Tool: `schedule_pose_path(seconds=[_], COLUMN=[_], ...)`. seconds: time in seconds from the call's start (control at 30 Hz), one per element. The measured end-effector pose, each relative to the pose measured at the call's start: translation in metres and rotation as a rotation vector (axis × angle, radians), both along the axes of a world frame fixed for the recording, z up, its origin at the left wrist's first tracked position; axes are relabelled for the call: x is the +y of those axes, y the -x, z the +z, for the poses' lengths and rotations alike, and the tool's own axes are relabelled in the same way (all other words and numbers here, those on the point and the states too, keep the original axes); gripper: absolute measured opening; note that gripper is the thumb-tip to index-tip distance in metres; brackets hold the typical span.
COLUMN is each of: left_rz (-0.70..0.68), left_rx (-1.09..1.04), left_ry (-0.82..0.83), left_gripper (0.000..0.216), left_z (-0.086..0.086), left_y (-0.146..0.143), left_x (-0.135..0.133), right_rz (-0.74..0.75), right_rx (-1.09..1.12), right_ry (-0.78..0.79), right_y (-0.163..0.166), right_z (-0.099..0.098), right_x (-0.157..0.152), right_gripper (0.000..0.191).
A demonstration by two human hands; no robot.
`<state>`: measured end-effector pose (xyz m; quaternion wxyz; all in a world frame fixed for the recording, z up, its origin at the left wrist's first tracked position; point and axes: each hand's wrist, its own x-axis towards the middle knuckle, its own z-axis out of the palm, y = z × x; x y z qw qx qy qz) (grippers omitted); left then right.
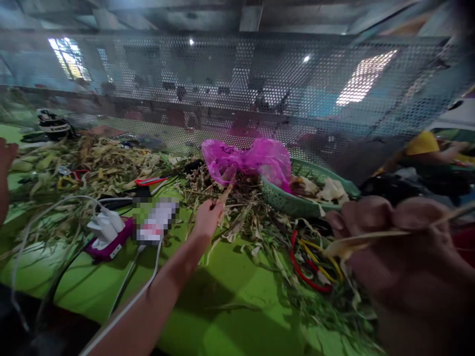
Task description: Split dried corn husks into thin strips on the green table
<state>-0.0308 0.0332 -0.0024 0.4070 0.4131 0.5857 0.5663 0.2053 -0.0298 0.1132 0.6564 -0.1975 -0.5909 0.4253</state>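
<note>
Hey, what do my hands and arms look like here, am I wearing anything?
Your left hand and right hand look ungloved. No sleeve shows on the left forearm; a white cable runs along it. The right looks dark and blurred.

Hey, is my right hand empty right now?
No, the right hand holds a thin, pale, dry plant strip that runs across its fingers.

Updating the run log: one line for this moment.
left hand: grips dry strip; right hand: grips dry leaf; pink bag: partly over basket
</note>
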Motion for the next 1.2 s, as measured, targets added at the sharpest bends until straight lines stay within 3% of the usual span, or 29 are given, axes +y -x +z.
schedule_pose_path(seconds=[0.07,0.2,0.3,0.4,0.5,0.7,0.9,1.03,1.2], left_rz=[-0.035,-0.213,-0.348,-0.322,-0.278,-0.370,-0.409,-0.365,-0.357], left_rx=[-0.061,-0.223,-0.299,-0.200,-0.079,-0.044,-0.021,0.103,0.216], left_ry=[-0.032,-0.048,-0.088,-0.117,-0.106,-0.104,-0.123,-0.143,-0.199], left_gripper=[0.024,0.019,0.021,0.019,0.012,0.014,0.016,0.016,0.012], left_z=[0.004,0.010,0.010,0.008,0.007,0.010,0.007,0.006,0.006], left_y=[-0.009,-0.029,-0.041,-0.046,-0.046,-0.043,-0.044,-0.044,-0.046], left_x=[-0.005,-0.015,-0.021,-0.024,-0.025,-0.029,-0.029,-0.028,-0.031], right_rz=[-0.009,0.057,0.120,0.082,-0.021,-0.139,-0.033,-0.069,0.013], right_rx=[0.018,-0.126,-0.256,-0.401,-0.470,-0.420,-0.475,-0.489,-0.479], right_ry=[0.044,0.372,0.417,0.375,0.333,0.361,0.404,0.435,0.429], right_y=[0.001,0.023,0.040,0.046,0.046,0.044,0.039,0.039,0.043], right_z=[-0.005,-0.039,-0.063,-0.076,-0.081,-0.088,-0.091,-0.091,-0.091], right_x=[0.004,0.017,0.025,0.030,0.034,0.040,0.042,0.041,0.041], right_gripper=[0.011,0.011,0.011,0.014,0.016,0.031,0.022,0.020,0.018])
